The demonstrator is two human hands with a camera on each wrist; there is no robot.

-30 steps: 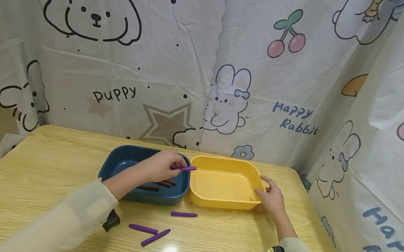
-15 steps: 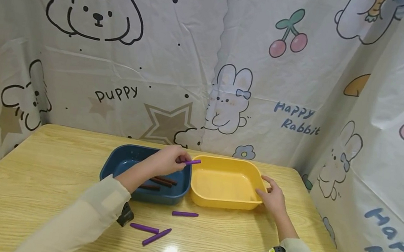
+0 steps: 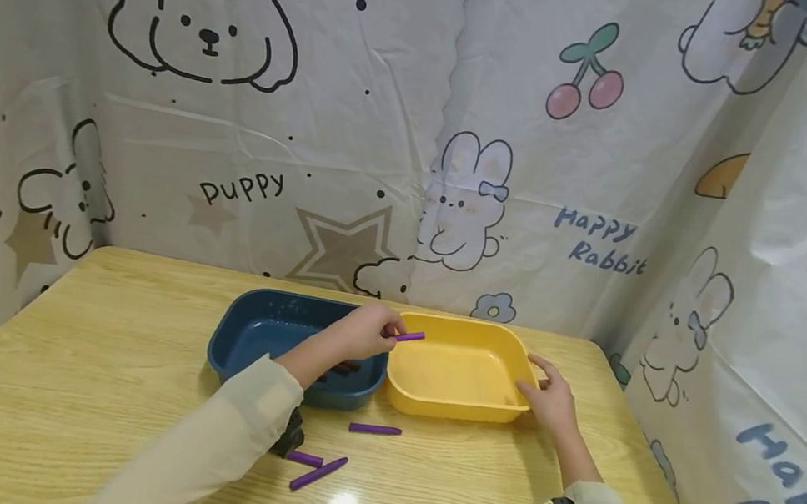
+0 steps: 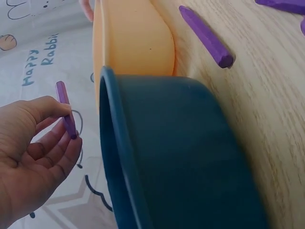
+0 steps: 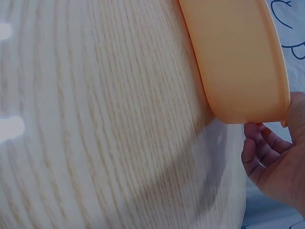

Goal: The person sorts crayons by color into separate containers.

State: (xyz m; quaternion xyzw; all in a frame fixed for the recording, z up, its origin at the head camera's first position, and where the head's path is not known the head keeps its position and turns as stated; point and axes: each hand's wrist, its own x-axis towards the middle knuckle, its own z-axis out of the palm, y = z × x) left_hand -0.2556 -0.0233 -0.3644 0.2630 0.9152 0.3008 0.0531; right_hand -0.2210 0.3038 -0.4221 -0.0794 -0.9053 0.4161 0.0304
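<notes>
My left hand (image 3: 369,330) pinches a purple crayon (image 3: 410,337) between thumb and fingers, above where the two bins meet. In the left wrist view the crayon (image 4: 66,109) stands tilted and apart from the bins. Under that arm is the blue bin (image 3: 240,350), with several dark brown crayons (image 3: 344,368) partly hidden inside. Beside it stands the yellow bin (image 3: 455,411), with nothing visible inside. My right hand (image 3: 553,401) grips its right rim, thumb over the edge; in the right wrist view, curled fingers lie beneath the rim of the bin (image 5: 238,62).
A purple crayon (image 3: 375,429) lies on the wooden table (image 3: 449,493) in front of the bins. Two more, one a purple crayon (image 3: 319,474), lie nearer, the other partly behind the left wrist camera (image 3: 290,433). A printed curtain (image 3: 358,129) hangs behind and along the sides.
My left hand has moved right with the purple crayon, towards the yellow bin, its forearm now covering part of a crayon on the table. The right hand stays at the yellow rim.
</notes>
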